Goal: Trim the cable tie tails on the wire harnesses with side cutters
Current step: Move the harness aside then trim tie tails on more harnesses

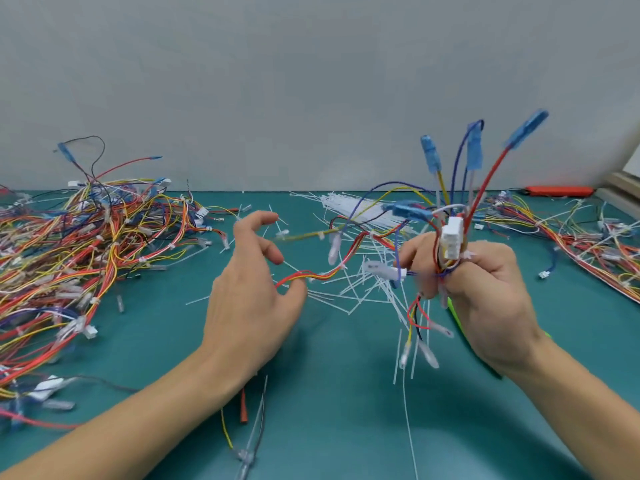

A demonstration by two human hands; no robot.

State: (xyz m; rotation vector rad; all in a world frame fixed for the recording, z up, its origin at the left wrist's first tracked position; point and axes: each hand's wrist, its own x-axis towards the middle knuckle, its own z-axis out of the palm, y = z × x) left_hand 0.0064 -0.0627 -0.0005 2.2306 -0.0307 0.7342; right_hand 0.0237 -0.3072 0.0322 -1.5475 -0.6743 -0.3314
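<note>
My right hand (485,299) grips a wire harness (450,237) upright above the green mat. The harness has a white connector block, and blue-sleeved terminals fan out above my fist. Its loose ends and white cable tie tails hang blurred below. Green handles of the side cutters (456,320) show under the same hand; their jaws are hidden. A red and yellow branch (322,273) of the harness runs left to my left hand (249,299). That hand hovers with fingers spread and loosely curled, the wire loop lying between thumb and forefinger without a clear pinch.
A big tangle of harnesses (69,254) fills the left side of the mat (329,393); another pile (588,244) lies at the right. Cut tie tails (356,292) litter the middle, and a bundle of white cable ties (356,209) lies behind. An orange tool (557,191) sits by the wall.
</note>
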